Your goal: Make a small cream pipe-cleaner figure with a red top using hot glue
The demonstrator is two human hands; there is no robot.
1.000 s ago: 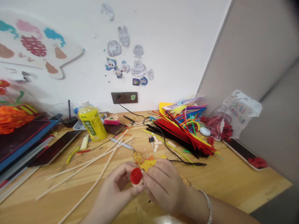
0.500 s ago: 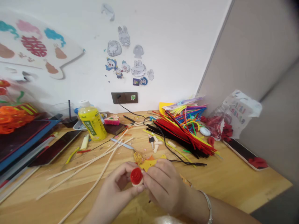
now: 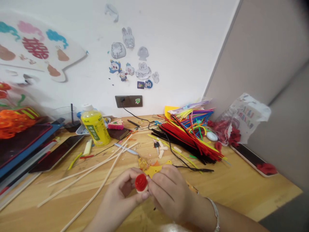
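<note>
I saw the left hand (image 3: pixel 122 190) and right hand (image 3: pixel 170 195) curled closed, fingertips pinching a red-topped white clay piece (image 3: pixel 141 183) from both sides, steadying it in midair above the wooden desk (image 3: pixel 241 190).

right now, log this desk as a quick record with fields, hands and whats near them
left hand: pinching a red-and-white clay piece from the left
right hand: holding the same piece from the right
right wrist: silver bracelet
just beyond hands: yellow cut-out shape
to the left: long wooden sticks
farther back: pile of pipe cleaners, bottle of yellow drink
surface: wooden desk
</note>
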